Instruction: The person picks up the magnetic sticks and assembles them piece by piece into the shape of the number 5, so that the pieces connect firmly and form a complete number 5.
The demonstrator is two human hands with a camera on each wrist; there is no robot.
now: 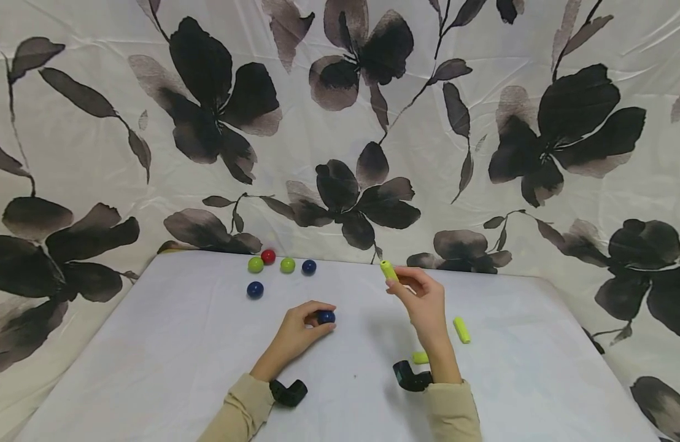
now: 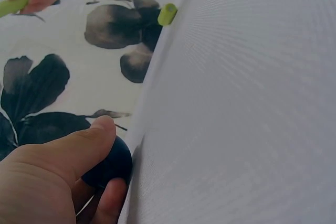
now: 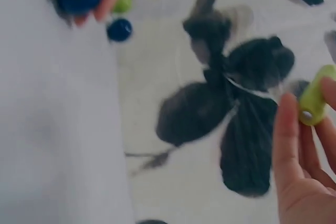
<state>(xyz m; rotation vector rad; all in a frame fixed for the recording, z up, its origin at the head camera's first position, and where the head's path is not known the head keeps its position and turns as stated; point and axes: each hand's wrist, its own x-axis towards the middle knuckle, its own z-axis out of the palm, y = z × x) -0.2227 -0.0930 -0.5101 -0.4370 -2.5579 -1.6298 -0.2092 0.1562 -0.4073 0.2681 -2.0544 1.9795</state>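
My left hand (image 1: 298, 334) grips a dark blue ball (image 1: 326, 317) between thumb and fingers, low over the white table; the left wrist view shows the thumb across the ball (image 2: 116, 162). Raised above the table to the right, my right hand (image 1: 427, 302) pinches a short yellow-green cylinder (image 1: 389, 271) between thumb and fingertips. In the right wrist view a small round mark or hole shows in the end of this cylinder (image 3: 313, 98). Two similar cylinders lie on the table, one (image 1: 461, 330) right of the right forearm, the other (image 1: 420, 357) partly hidden behind that wrist.
Toward the table's back left lie a red ball (image 1: 268, 256), two green balls, the left one (image 1: 255, 264) beside the red and the other (image 1: 287, 265) further right, and two blue balls (image 1: 309, 267), (image 1: 255, 290). A flower-printed cloth (image 1: 428, 202) hangs behind the white table (image 1: 169, 344).
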